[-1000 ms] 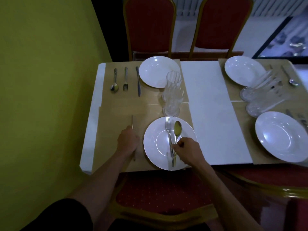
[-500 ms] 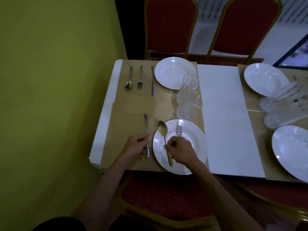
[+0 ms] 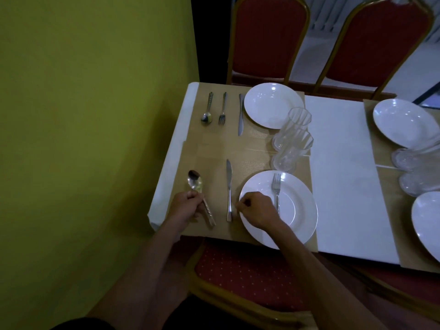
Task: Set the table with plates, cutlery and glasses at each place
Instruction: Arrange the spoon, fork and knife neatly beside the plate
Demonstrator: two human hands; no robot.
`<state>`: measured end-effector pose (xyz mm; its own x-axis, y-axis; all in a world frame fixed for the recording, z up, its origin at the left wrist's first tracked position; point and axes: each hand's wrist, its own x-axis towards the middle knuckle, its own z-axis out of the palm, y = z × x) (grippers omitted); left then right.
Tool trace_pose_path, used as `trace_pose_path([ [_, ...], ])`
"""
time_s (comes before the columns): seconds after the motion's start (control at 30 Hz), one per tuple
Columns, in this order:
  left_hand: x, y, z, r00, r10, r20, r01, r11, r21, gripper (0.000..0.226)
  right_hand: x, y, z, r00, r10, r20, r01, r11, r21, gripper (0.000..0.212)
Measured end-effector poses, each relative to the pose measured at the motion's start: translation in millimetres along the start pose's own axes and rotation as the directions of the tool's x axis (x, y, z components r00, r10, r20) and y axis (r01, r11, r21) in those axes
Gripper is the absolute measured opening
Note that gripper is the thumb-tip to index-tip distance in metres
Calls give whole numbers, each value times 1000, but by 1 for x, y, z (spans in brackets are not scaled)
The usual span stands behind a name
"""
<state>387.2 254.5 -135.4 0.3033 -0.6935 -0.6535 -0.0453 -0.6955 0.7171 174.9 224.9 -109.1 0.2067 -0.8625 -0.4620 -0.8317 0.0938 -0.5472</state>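
My left hand (image 3: 187,207) grips the handle of a spoon (image 3: 195,183) that lies on the tan placemat (image 3: 212,153) at the near left place. A knife (image 3: 229,186) lies between the spoon and the near white plate (image 3: 298,210). On that plate rests a fork (image 3: 276,185). My right hand (image 3: 257,210) hovers over the plate's left rim with its fingers curled and nothing visible in them; the fork's handle runs under its right edge. Two clear glasses (image 3: 291,141) stand just beyond the plate. The far place has a plate (image 3: 271,106), knife (image 3: 241,115), fork (image 3: 222,110) and spoon (image 3: 206,116).
A yellow wall (image 3: 95,115) runs close along the table's left edge. A white runner (image 3: 340,175) crosses the middle. At the right are two more plates (image 3: 404,122) and more glasses (image 3: 416,156). Red chairs (image 3: 269,36) stand beyond the table, and one chair's seat (image 3: 250,275) is below my arms.
The spoon has passed from my right hand over the plate to my left hand and now lies left of the knife. My right hand has let go of it. The view has shifted left.
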Motion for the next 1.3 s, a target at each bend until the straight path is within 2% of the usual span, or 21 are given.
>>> trace_pose_path([
  [0.1,25,-5,-18,991,60,-124,-43,990,134,13,-5,32,-11,984,142,-106,-148,987,-56,26],
  [0.2,39,-5,-24,977,160,-141,-107,940,324,20,-6,59,-18,940,271,-206,-289,955,-61,26],
  [0.37,52,-1,-21,954,265,-140,-162,849,503,24,-3,68,-13,902,381,-202,-388,922,8,33],
  [0.47,56,0,-20,942,293,-163,-170,836,521,25,1,69,-10,912,361,-193,-369,930,-2,25],
  [0.6,55,-3,-19,924,330,-192,-181,821,541,10,4,69,-15,929,334,-158,-347,936,-64,22],
  [0.67,54,-5,-21,914,360,-187,-228,837,497,4,0,65,-24,933,310,-182,-319,948,-21,25],
  [0.77,48,-11,-22,916,360,-179,-260,870,418,15,-4,43,-33,950,233,-208,-214,970,111,28],
  [0.87,35,-13,-17,909,361,-208,-266,887,377,17,0,0,-21,991,116,-73,-103,983,155,27],
  [1.03,9,-38,-10,900,377,-221,-275,881,385,32,37,-50,38,991,-23,132,17,999,44,20],
  [1.17,4,-51,-10,890,351,-290,-235,900,367,35,64,-58,68,987,-3,161,5,1000,-13,5],
  [1.3,4,-49,-11,883,344,-320,-224,906,358,31,81,-50,81,997,51,66,-52,999,11,23],
])
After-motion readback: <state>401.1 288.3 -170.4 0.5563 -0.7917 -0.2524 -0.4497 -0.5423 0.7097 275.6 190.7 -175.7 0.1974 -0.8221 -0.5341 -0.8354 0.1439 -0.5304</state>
